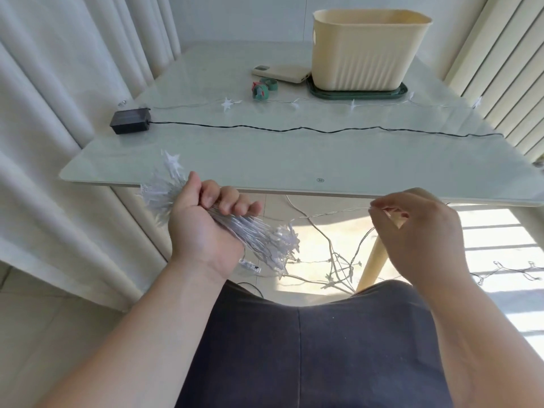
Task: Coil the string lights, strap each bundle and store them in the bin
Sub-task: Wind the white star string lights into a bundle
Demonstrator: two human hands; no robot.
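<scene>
Head view: you're mid-coil, nothing strapped yet. Your left hand [206, 228], lower left, is fisted round the star-light bundle [265, 240], with loops sticking out both sides. Your right hand [412, 231], centre right, pinches the loose strand [332, 212] leading off the bundle. Straps [265, 87] lie untouched upper centre. Bin [368, 51] is upper right, inside hidden. Black string [294, 130] and second star string [228, 103] lie uncoiled on the table [206, 160].

One head-worn view looks forward and down, close above the left hand [206, 231] and right hand [421, 234], toward the table [265, 156].
</scene>
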